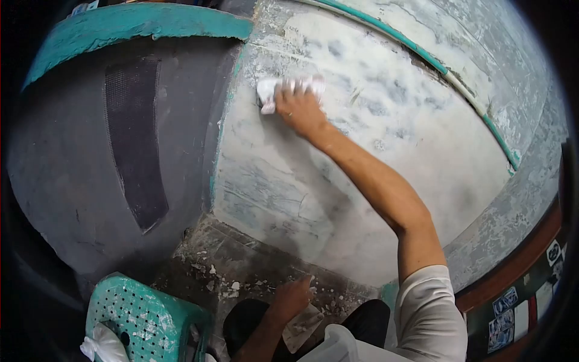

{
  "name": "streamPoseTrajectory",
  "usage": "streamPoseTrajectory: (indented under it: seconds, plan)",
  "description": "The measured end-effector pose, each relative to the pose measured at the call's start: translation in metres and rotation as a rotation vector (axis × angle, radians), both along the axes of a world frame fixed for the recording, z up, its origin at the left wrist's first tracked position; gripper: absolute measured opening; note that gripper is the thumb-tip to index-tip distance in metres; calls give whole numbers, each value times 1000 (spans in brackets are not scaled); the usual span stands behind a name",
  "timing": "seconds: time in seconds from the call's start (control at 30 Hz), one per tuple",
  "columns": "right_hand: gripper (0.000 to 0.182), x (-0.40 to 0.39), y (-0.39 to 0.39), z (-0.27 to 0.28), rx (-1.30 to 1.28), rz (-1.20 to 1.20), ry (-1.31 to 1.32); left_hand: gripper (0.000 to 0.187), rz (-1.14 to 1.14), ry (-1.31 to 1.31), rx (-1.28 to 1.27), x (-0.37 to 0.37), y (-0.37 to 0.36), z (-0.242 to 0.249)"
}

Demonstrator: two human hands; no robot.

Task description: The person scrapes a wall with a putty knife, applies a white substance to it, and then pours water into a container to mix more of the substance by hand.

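My right hand (300,110) is stretched up to the pale, patchy wall (386,151), pressing a crumpled white cloth (267,94) against its upper left part. The fingers are bent over the cloth, and motion blurs its edges. Low in front of me, my left hand (292,300) rests near my knees with its fingers curled in. A beige, bag-like piece (303,329) shows just beneath that hand; whether the fingers grip it is hidden. A whitish translucent container (347,345) is at my lap.
A green plastic stool (148,320) with white smears stands at the lower left, holding a white plastic bag (107,345). Flaked debris (232,286) litters the floor by the wall. A green-and-white pipe (416,48) crosses the wall. At left is a grey panel (66,157) with dark mesh.
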State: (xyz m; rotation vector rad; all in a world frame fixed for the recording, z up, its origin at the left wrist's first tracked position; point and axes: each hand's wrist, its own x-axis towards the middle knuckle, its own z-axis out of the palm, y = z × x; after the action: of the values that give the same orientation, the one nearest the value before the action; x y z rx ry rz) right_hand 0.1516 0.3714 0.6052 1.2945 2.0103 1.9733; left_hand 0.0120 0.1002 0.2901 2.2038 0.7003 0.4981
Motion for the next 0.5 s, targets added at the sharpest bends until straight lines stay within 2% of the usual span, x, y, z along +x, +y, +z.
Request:
streamPoseTrajectory:
  seconds: [0.03,0.1,0.17,0.2,0.3,0.33,0.37,0.43,0.47,0.5]
  plan:
    - [49,6,6,22,79,64,-52,43,-3,-20,-13,2,1,-2]
    - [48,15,16,73,176,179,-122,43,-21,31,-18,-1,-1,13]
    - [50,24,36,107,276,64,-105,43,-28,86,-14,0,-1,16]
    - [44,18,35,120,342,-4,-75,42,-19,61,8,2,-2,12]
    - [40,11,55,146,370,-43,68,42,-25,56,18,5,0,13]
    - [30,10,58,151,488,-16,-15,41,-44,73,4,5,0,14]
    - [30,7,62,156,486,-15,-10,41,-42,78,3,5,-1,14]
    - [32,-5,64,169,362,-289,140,42,-53,80,-30,7,0,12]
    - [24,3,75,176,365,-286,126,42,-49,85,-33,7,1,10]
    - [24,5,82,177,359,-289,133,42,-29,53,1,8,1,6]
